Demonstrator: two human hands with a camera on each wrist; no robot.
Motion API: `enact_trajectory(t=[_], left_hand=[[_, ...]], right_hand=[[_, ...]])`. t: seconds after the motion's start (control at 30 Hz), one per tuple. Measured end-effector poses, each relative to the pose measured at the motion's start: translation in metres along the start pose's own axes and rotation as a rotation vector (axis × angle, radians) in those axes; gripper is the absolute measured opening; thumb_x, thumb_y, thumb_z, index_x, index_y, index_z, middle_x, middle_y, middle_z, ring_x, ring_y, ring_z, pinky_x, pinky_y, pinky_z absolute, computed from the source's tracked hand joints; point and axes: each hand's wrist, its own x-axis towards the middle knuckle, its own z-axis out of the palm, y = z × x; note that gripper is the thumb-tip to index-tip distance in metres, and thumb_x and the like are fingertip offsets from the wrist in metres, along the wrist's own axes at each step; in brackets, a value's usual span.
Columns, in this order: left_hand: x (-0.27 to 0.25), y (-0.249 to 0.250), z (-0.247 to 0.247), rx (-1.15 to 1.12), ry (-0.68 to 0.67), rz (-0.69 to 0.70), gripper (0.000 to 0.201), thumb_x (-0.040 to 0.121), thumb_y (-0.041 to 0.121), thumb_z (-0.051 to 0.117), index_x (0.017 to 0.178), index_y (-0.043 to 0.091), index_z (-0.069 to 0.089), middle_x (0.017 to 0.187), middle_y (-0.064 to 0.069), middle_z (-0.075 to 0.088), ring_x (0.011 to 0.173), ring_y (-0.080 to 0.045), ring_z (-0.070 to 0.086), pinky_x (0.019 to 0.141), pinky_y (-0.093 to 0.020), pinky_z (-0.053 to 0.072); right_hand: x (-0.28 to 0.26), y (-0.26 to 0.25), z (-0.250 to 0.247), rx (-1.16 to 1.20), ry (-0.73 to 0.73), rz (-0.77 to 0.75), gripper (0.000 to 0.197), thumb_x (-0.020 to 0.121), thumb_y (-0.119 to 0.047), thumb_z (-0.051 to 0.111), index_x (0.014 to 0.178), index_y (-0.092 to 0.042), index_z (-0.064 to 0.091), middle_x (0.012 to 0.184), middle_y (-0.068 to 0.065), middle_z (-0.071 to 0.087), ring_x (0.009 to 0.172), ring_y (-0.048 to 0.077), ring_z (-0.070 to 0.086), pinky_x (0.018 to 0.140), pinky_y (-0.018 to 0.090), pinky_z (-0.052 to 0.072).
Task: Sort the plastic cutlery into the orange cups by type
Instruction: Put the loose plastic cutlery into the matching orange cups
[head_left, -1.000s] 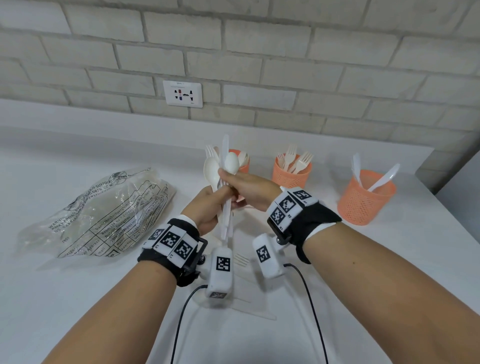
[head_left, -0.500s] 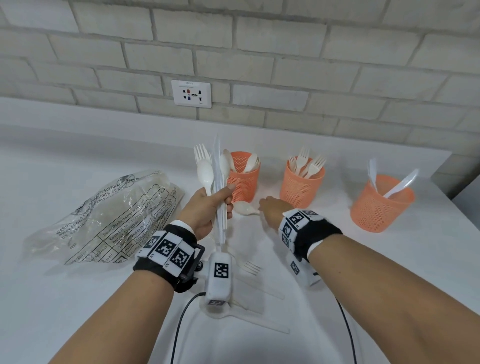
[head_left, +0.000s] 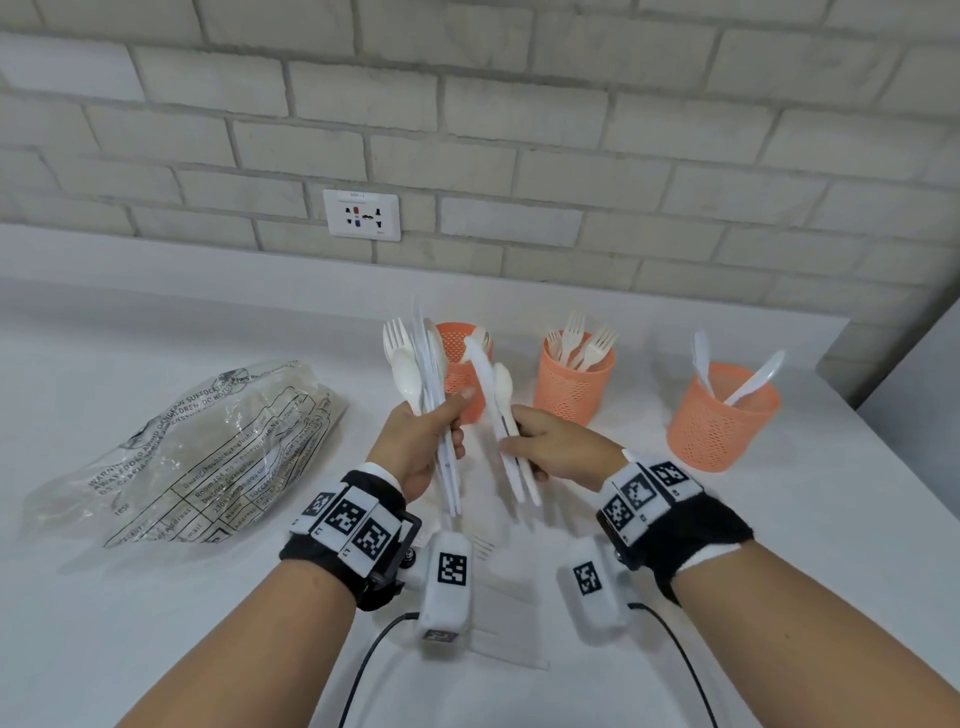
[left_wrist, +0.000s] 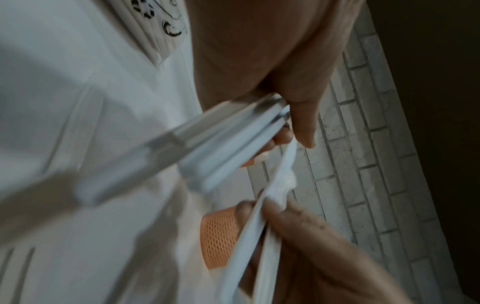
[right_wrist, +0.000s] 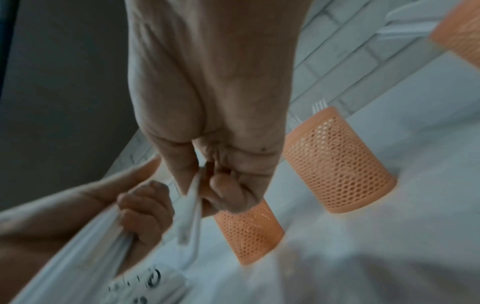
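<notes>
My left hand (head_left: 447, 423) grips an upright bundle of white plastic cutlery (head_left: 423, 384): a fork, a spoon and knife-like pieces. Just to its right, my right hand (head_left: 514, 434) pinches two white pieces (head_left: 493, 405), one a spoon and the other long and flat. Three orange mesh cups stand behind: the left cup (head_left: 457, 358) holds spoons, the middle cup (head_left: 574, 387) forks, the right cup (head_left: 719, 421) knives. In the right wrist view my fingers (right_wrist: 223, 185) curl round the pieces (right_wrist: 189, 209) in front of the left cup (right_wrist: 246, 232). The left wrist view shows the blurred bundle handles (left_wrist: 221, 144).
A crumpled clear plastic bag (head_left: 197, 452) lies on the white counter (head_left: 779, 545) at the left. Several loose white cutlery pieces (head_left: 501, 597) lie under my wrists. A brick wall with an outlet (head_left: 362, 214) closes the back. The counter ends at the right.
The right hand went from the bundle down to a spoon lying before the left cup, then rose; it now holds a spoon and another piece beside the bundle. The left hand stayed.
</notes>
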Motion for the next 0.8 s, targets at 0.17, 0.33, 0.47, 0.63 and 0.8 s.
enact_trajectory(t=[0.17,0.33,0.47,0.63,0.8], left_hand=[[-0.008,-0.005,0.03,0.021,-0.124,0.024,0.015,0.083,0.012,0.066,0.09,0.002,0.059,0.055,-0.001,0.06,0.045,-0.012,0.055,0.047,-0.022,0.049],[-0.013,-0.011,0.052,-0.026,-0.166,-0.036,0.026,0.084,0.005,0.065,0.105,-0.007,0.059,0.085,-0.023,0.065,0.07,-0.03,0.068,0.062,-0.043,0.059],[-0.015,-0.017,0.069,-0.059,-0.148,-0.058,0.007,0.086,0.001,0.058,0.088,-0.004,0.062,0.078,-0.02,0.067,0.063,-0.025,0.068,0.061,-0.038,0.059],[-0.014,-0.023,0.087,0.05,-0.206,0.008,0.012,0.091,0.002,0.053,0.1,-0.004,0.057,0.067,-0.011,0.055,0.046,-0.01,0.054,0.056,-0.025,0.053],[-0.021,-0.027,0.1,0.242,-0.357,0.09,0.027,0.089,-0.006,0.049,0.113,0.006,0.053,0.066,-0.004,0.051,0.049,-0.008,0.048,0.052,-0.022,0.049]], right_hand=[[-0.018,-0.002,-0.001,0.252,0.003,-0.122,0.023,0.098,-0.011,0.042,0.118,-0.008,0.052,0.092,0.001,0.062,0.084,0.011,0.059,0.071,0.024,0.047],[-0.034,-0.001,-0.008,0.286,0.074,-0.097,0.02,0.1,-0.011,0.037,0.113,-0.009,0.051,0.087,-0.004,0.06,0.079,0.007,0.06,0.067,0.015,0.049],[-0.043,0.009,-0.014,0.12,0.39,-0.097,0.026,0.091,-0.016,0.056,0.115,-0.005,0.05,0.081,-0.003,0.052,0.07,0.009,0.054,0.07,0.021,0.05],[-0.051,0.006,-0.023,0.069,0.743,-0.287,0.015,0.086,-0.01,0.062,0.1,-0.004,0.062,0.084,-0.001,0.052,0.066,0.006,0.05,0.06,0.003,0.039],[-0.054,0.01,-0.034,0.01,0.742,-0.199,0.016,0.085,-0.015,0.065,0.098,-0.008,0.063,0.071,-0.006,0.053,0.062,0.002,0.05,0.06,0.01,0.041]])
